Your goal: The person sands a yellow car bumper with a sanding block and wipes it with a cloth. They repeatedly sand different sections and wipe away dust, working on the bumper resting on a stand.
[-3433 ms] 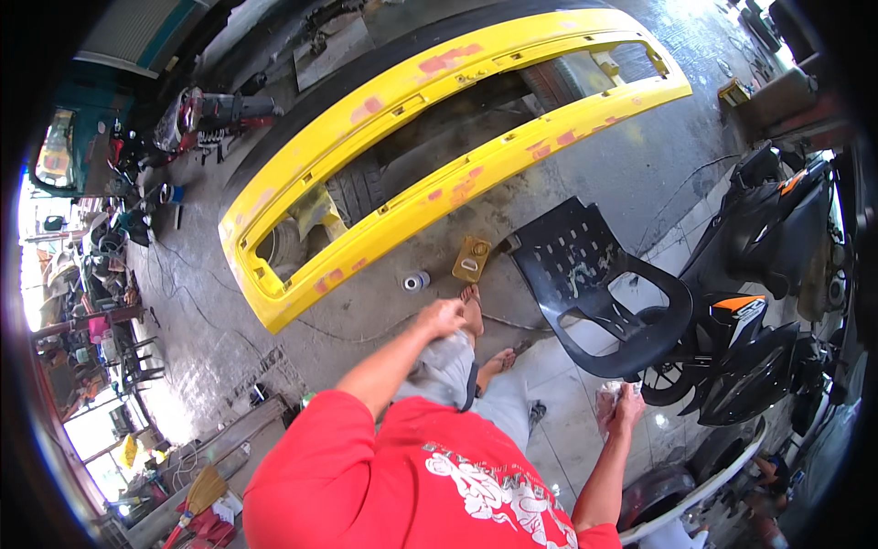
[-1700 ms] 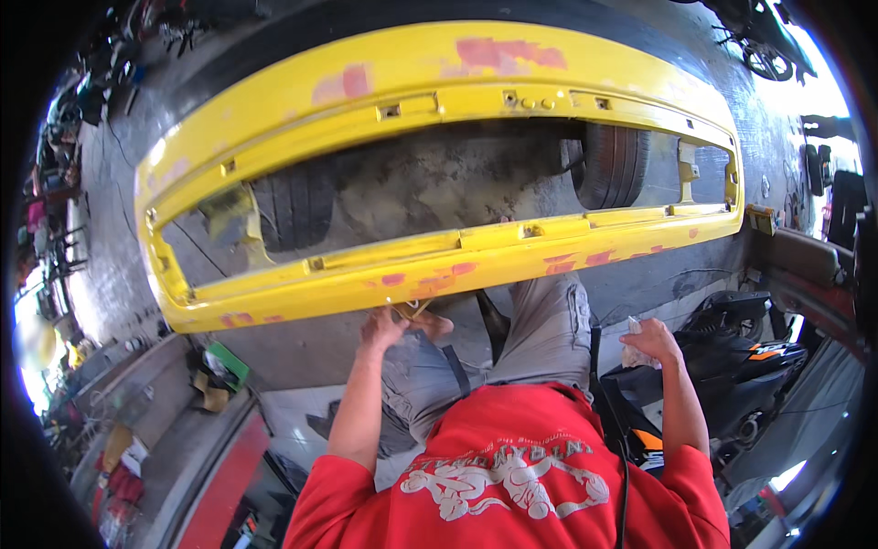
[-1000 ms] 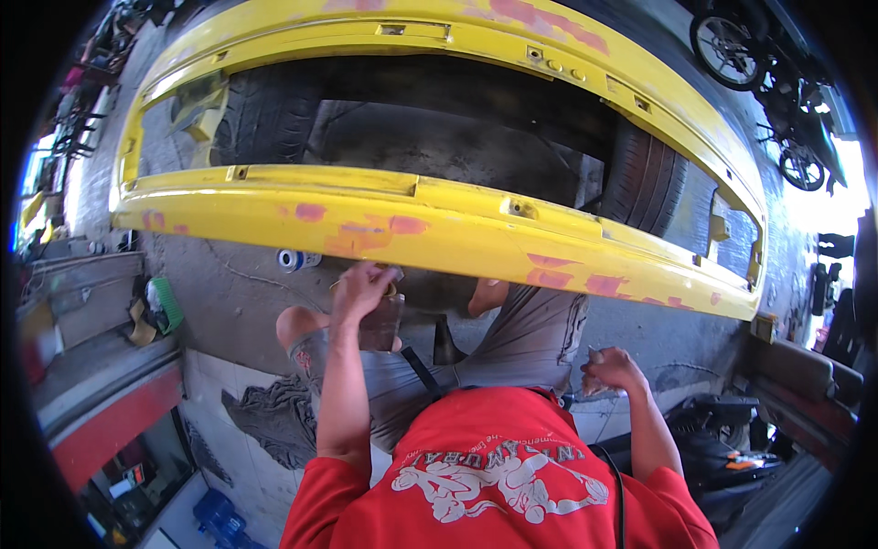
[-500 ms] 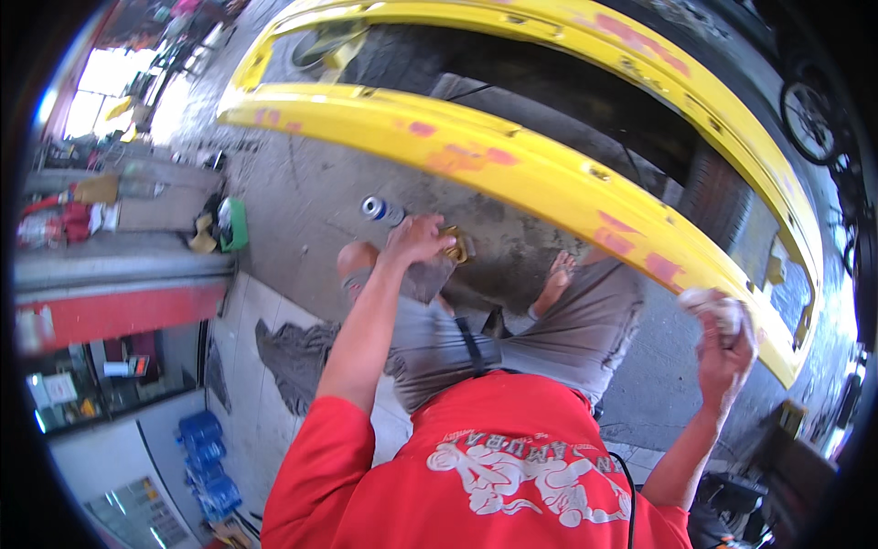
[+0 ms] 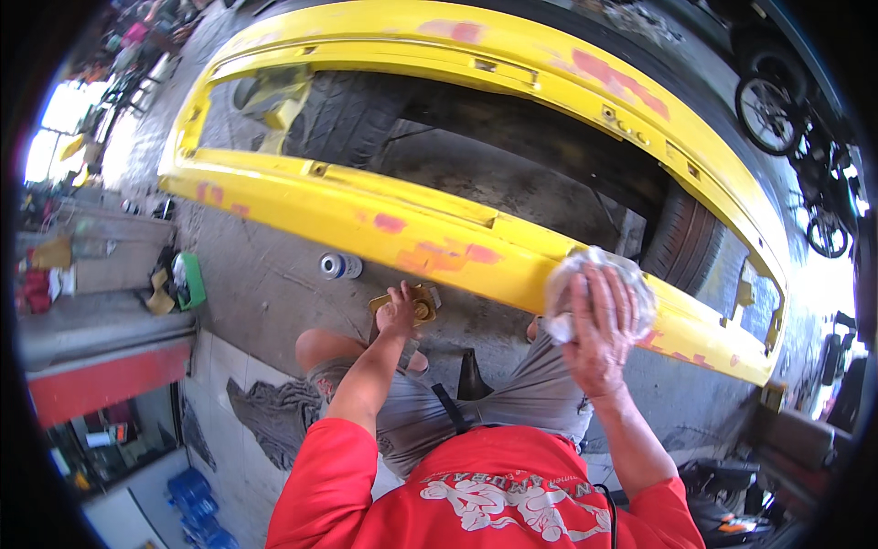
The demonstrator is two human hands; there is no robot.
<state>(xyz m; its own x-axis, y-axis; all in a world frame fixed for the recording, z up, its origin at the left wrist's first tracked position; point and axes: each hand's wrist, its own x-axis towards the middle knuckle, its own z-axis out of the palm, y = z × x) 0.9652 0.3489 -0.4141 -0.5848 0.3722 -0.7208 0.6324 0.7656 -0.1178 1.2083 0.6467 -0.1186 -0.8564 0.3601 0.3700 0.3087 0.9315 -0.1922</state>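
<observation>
My right hand (image 5: 599,343) presses a crumpled whitish rag (image 5: 599,288) onto the lower bar of a yellow car bumper (image 5: 347,206), its fingers spread over the cloth. The bumper lies across in front of me, with pinkish-red patches where the yellow is interrupted. Lower down, near my knee, my left hand (image 5: 396,313) has its fingers stretched out beside a yellowish container (image 5: 422,304) on the floor; I see nothing held in it. A white and blue can (image 5: 340,266) stands to the left of that container.
Tyres (image 5: 686,240) show through the bumper's opening. To the left are a bench with a red front (image 5: 110,380), a green box (image 5: 190,279) and a dark cloth (image 5: 279,416) on the tiles. Blue water bottles (image 5: 194,503) stand lower left. Motorcycles (image 5: 768,112) are at the far right.
My right hand has brought the rag left and inward from the bumper's right end onto its lower bar. The view has shifted, and my left hand stays near the yellowish container.
</observation>
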